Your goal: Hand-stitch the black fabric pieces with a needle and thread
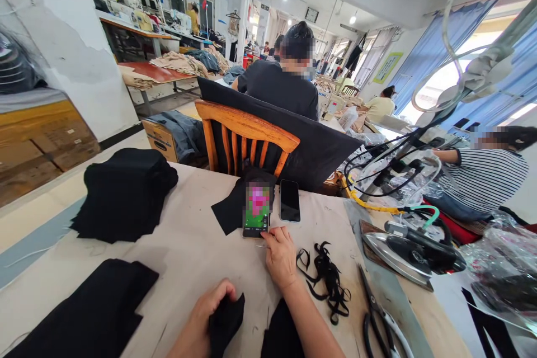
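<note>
My left hand (210, 307) is closed around a small piece of black fabric (226, 321) near the table's front edge. My right hand (280, 254) reaches forward, fingers curled, its fingertip touching the bottom edge of a lit phone (256, 210) that lies on the beige table (188, 251). A second, dark phone (289, 200) lies just right of the lit one. A black fabric scrap (229, 210) sits under the lit phone's left side.
A stack of black fabric (126, 193) lies at left, another black piece (88, 313) at front left. Black ribbon strips (325, 279), scissors (380, 319) and an iron (413, 254) lie at right. A wooden chair (243, 140) and seated people are beyond.
</note>
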`<state>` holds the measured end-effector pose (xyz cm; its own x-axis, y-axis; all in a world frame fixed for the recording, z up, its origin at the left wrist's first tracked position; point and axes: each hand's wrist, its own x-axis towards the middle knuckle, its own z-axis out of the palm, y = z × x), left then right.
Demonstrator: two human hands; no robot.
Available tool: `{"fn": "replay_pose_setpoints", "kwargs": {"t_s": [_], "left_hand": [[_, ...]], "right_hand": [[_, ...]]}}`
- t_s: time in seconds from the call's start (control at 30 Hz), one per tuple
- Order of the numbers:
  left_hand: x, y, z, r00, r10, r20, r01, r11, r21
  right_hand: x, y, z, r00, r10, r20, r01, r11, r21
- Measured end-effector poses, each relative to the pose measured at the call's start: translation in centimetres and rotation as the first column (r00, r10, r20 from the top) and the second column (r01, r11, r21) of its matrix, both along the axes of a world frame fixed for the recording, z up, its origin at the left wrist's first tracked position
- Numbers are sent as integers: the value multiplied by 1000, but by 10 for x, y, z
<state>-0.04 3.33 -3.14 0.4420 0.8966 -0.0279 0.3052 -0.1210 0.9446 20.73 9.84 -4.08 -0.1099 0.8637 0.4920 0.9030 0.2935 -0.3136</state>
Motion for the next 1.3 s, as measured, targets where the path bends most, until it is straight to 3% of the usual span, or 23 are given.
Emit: {"fn": "replay_pose_setpoints", "kwargs": {"t_s": [0.3,0.97,1.3], "left_hand": [[2,0,2,1000,-6,-10,6,1000,16],[6,3,0,998,60,21,-63,973,221],[9,2,-3,997,72,-37,-63,977,204]], "right_hand": [[0,1,0,1000,0,21,1,999,-48],[-4,0,2,981,-38,189,56,995,-88],[-3,-1,0,972,-21,233,44,994,-95]]}}
